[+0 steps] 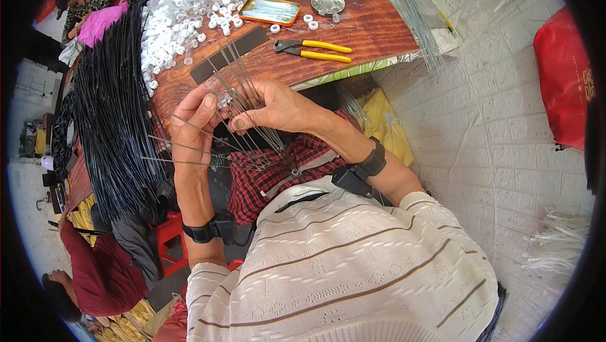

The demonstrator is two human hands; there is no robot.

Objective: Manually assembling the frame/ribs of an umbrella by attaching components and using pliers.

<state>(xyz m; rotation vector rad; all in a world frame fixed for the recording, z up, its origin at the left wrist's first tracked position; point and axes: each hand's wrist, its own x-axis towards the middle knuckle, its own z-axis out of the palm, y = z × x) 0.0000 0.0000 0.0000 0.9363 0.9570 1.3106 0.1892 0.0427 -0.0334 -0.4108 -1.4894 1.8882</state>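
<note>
Above my lap, my left hand [194, 121] pinches a small clear plastic fitting [226, 98] between thumb and fingers. My right hand [278, 107] is closed beside it, its fingers round several thin grey metal rods [235, 58]. These rods fan out past both hands; some stick out to the left past my left wrist, while others run down to a small joint [294, 170] over the red checked cloth [249, 181]. Exactly how the rods meet the fitting is hidden by my fingers.
On the wooden table [379, 11] lie yellow-handled pliers [325, 50], a dark flat bar [230, 55], a tin of wires [270, 11], a round metal dish [328, 4] and piled white and clear plastic parts [183, 20]. Black rods [113, 108] hang at left; two people sit there.
</note>
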